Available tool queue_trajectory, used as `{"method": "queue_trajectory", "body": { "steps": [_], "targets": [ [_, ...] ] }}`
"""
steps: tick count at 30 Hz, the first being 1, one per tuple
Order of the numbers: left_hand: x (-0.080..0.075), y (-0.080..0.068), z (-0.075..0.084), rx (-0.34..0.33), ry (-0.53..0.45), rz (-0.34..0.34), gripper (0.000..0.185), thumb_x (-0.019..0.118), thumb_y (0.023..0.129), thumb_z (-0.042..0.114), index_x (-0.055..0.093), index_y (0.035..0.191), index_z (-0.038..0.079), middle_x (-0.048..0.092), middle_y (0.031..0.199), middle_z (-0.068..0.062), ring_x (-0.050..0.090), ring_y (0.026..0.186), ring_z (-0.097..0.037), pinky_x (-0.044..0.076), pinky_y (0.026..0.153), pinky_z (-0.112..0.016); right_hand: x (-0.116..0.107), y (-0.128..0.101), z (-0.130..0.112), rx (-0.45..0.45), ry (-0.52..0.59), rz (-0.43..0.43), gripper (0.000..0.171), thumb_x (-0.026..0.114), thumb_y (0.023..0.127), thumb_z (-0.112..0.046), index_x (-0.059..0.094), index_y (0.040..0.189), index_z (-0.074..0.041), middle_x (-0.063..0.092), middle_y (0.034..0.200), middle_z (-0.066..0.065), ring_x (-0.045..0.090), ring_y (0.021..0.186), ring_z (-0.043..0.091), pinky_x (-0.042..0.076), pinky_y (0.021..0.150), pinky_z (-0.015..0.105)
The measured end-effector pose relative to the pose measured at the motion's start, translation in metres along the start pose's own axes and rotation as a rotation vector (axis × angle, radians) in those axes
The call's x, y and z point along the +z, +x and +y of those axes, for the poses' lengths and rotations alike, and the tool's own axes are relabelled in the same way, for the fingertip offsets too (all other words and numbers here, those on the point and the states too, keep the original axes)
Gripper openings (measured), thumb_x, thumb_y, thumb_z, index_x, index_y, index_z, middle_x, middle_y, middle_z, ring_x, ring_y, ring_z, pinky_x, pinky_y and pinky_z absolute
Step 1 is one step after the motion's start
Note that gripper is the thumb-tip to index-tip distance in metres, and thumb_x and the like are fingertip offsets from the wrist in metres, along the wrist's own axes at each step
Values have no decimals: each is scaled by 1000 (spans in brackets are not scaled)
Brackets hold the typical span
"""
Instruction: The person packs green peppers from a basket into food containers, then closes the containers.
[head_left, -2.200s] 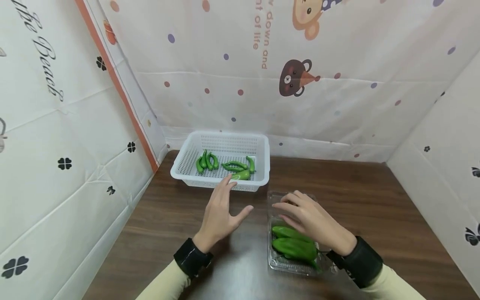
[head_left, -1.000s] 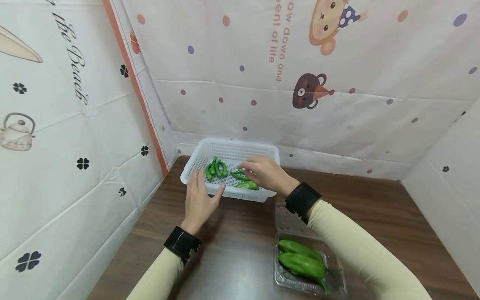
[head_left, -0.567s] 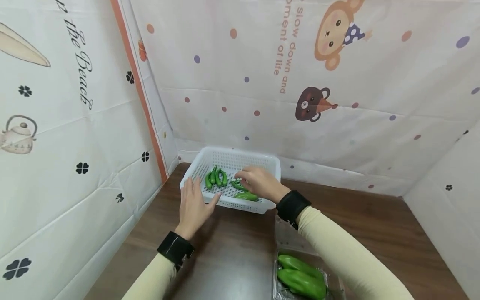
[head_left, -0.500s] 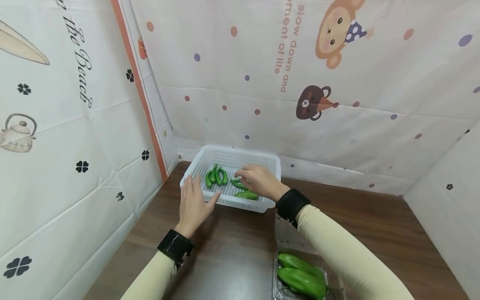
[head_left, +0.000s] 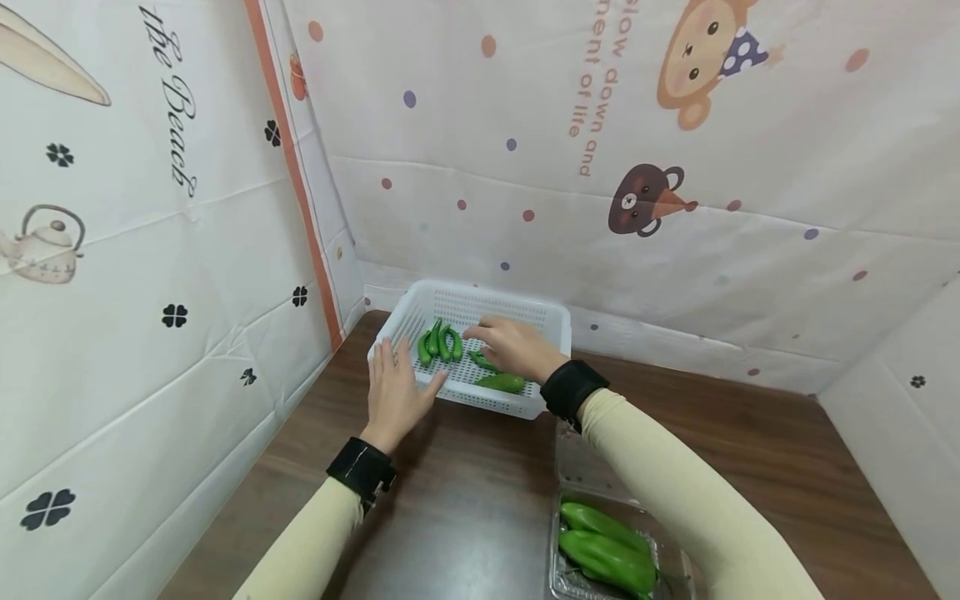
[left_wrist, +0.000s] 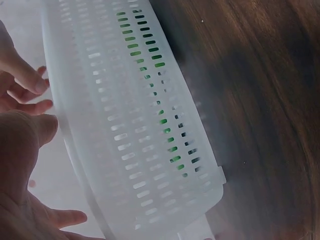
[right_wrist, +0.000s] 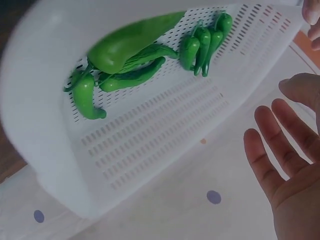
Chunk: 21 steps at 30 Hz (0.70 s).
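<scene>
A white perforated basket (head_left: 545,317) stands at the far left of the dark wood tabletop (head_left: 480,492), close to the corner of the patterned backdrop (head_left: 675,125). The left hand (head_left: 393,393) rests against the basket's near left rim with its fingers (head_left: 387,357) straight and slightly spread and the thumb extended toward the basket wall; it grips nothing. In the left wrist view the same hand (left_wrist: 20,165) lies along the outer slotted wall of the basket (left_wrist: 135,125), and green shows through the slots. The right hand (head_left: 512,344) reaches over the basket interior, palm down, directly above the green peppers (head_left: 442,342). In the right wrist view the right hand (right_wrist: 287,165) has its fingers (right_wrist: 262,150) straight and spread wide, holding nothing, apart from the peppers. That view shows the basket contents: three slim peppers (right_wrist: 205,42) grouped side by side, a larger pepper (right_wrist: 130,42) lying partly over two curved ones, and a small curved pepper (right_wrist: 85,97) at the near end. A clear plastic container (head_left: 585,475) sits open on the tabletop to the near right, well apart from the basket, with two large green peppers (head_left: 607,550) inside. Both forearms wear cream sleeves (head_left: 675,500) and black wrist bands (head_left: 570,389).
</scene>
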<state>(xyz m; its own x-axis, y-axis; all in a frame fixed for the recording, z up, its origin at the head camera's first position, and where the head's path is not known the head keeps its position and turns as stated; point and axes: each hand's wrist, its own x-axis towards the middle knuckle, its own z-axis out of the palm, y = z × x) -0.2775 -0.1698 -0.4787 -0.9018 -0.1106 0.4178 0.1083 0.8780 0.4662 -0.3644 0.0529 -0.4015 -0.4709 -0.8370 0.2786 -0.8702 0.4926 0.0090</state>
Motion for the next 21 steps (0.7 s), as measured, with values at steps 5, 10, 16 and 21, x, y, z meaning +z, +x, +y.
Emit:
{"method": "queue_trajectory", "body": {
  "steps": [5,10,16,21],
  "targets": [
    [1,4,-5,-19,12,-21,93,72,92,53,36,151,-9,28,154,-43,23,147,-57,16,122,-63,8,13,5,-12,-7,-40,43,75,91,-4,68,132,-13,68,115,7,67,97,21,57,77,32],
    [1,5,-6,-40,5,-43,94,69,93,57,36,152,-8,26,155,-44,22,148,-56,14,123,-62,16,23,9,-30,0,-58,43,76,89,-1,68,131,-11,69,117,10,68,103,25,58,84,36],
    [1,6,-8,-63,-19,-52,93,69,92,57,37,151,-7,26,156,-43,20,149,-55,14,123,-61,26,35,13,-10,6,-80,45,77,89,-2,68,132,-13,69,121,11,67,109,27,59,83,38],
    [1,4,-12,-81,-17,-50,92,70,91,58,39,151,-5,26,156,-42,21,149,-54,17,123,-61,38,46,15,-12,-23,-126,47,76,89,0,68,133,-13,69,124,12,67,111,29,59,86,40]
  ]
}}
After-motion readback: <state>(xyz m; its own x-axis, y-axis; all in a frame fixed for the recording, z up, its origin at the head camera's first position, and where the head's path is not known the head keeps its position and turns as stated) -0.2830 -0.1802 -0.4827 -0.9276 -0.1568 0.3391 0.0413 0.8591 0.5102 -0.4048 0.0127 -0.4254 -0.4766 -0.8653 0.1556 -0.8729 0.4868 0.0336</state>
